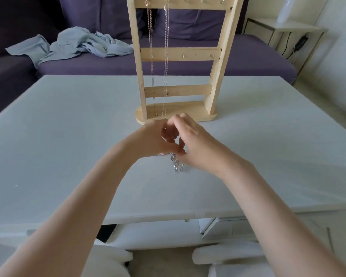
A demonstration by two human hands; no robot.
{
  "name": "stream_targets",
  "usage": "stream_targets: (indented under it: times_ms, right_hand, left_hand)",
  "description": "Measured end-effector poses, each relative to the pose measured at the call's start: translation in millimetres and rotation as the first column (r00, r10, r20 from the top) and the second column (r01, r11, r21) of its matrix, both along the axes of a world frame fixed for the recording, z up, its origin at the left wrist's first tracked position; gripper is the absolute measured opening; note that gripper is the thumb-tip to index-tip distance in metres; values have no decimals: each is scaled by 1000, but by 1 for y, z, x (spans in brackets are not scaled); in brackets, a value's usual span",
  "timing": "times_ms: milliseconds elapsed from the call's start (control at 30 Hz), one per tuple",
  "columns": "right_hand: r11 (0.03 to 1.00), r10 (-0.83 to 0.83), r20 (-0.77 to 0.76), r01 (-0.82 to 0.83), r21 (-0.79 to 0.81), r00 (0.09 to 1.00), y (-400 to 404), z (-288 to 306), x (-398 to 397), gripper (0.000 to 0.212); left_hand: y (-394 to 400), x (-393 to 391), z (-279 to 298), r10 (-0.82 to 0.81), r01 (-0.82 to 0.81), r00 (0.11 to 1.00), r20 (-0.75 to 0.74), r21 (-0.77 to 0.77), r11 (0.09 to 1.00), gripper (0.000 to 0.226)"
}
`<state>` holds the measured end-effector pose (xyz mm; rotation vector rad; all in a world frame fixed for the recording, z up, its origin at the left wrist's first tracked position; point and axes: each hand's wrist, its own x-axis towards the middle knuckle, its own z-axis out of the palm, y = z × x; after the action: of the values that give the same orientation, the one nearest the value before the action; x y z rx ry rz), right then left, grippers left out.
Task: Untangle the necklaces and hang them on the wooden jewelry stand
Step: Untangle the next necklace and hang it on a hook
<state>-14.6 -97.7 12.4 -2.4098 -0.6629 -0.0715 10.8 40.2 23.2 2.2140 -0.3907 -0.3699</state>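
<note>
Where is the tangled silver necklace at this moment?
In the head view, the tangled silver necklace hangs between the left hand and right hand, above the white table, in front of the wooden jewelry stand.

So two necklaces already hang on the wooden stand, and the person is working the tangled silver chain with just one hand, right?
Not quite: both hands work it. The head view shows the left hand and the right hand together pinching the tangled silver chain over the table. Two necklaces do already hang on the wooden stand.
</note>
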Motion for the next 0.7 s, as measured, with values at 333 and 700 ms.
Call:
stream_targets:
  times_ms: [333,700]
  right_hand:
    - [998,-23,-96,29,60,995,-10,0,-5,41]
    - [995,11,-76,-18,-94,997,-7,-5,-11,38]
  left_hand:
    - [11,3,-10,-33,-13,980,-195,-227,974,32]
    - [0,2,-21,-78,75,990,-116,-24,997,47]
